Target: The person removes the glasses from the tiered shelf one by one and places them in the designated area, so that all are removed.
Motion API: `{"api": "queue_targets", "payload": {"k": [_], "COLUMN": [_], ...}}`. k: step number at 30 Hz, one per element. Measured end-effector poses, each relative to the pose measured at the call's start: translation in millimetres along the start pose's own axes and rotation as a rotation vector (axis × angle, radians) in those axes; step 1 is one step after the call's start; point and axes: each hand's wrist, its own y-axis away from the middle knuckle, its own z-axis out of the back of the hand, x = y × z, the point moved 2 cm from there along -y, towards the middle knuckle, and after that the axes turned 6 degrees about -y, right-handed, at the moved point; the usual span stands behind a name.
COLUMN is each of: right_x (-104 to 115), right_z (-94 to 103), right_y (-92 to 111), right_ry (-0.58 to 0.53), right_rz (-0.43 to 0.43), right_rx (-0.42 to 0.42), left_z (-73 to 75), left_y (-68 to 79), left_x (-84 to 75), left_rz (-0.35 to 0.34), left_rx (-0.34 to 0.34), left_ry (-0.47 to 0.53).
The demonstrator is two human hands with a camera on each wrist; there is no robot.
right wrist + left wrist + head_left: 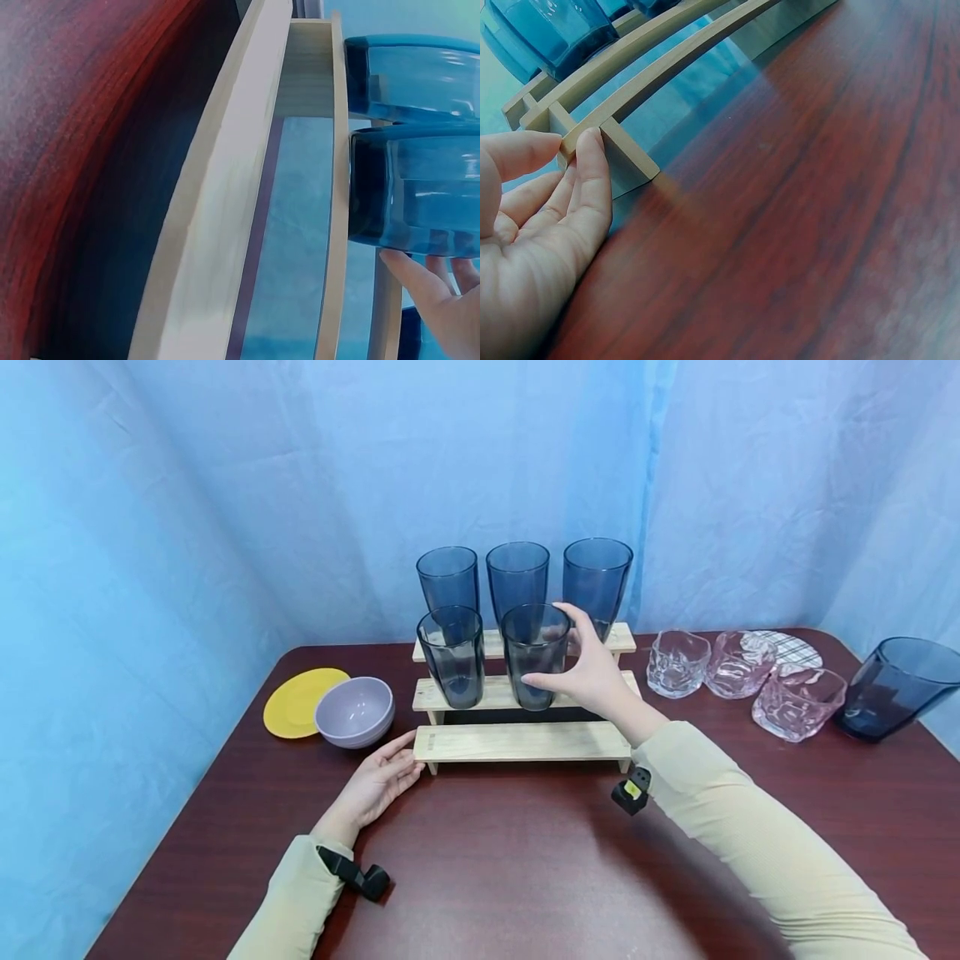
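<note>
A three-step wooden rack [521, 742] stands on the table. My left hand [378, 783] pinches the left end of its lowest step between thumb and fingers, seen close in the left wrist view. On the middle step are two smoky blue drinking glasses. My right hand [592, 672] holds the right-hand drinking glass [531, 652], its thumb in front and fingers round the side. That glass's base meets the step in the right wrist view. The other glass [456, 660] stands to its left. Three taller blue glasses [447, 577] line the top step, their lower parts partly hidden.
A yellow plate [288, 714] and a lilac bowl [354, 710] lie left of the rack. To its right are a clear tumbler [677, 667], two pinkish tumblers [797, 706], a checked round mat [791, 649] and a tilted-looking blue glass [896, 689]. Blue curtains hang behind.
</note>
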Motion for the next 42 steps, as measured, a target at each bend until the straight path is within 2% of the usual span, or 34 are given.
{"api": "queue_targets", "payload": {"k": [14, 26, 33, 42], "right_x": [2.8, 4.6, 5.0, 6.1], "right_z": [-0.9, 1.4, 1.1, 1.9], "right_y": [6.6, 21.9, 30.9, 42.1], "right_ry": [-0.016, -0.067, -0.034, -0.049], "right_rz": [0.016, 0.015, 0.028, 0.050], "right_rx": [-0.036, -0.050, -0.089, -0.129], "left_z": [-0.7, -0.9, -0.7, 0.2], "left_y": [-2.1, -0.4, 0.6, -0.4], "left_x": [-2.9, -2.6, -1.1, -0.3], "left_rz": [0.017, 0.021, 0.015, 0.015], "left_rx": [0.000, -0.009, 0.000, 0.003], "left_ry": [0.012, 0.028, 0.021, 0.024]}}
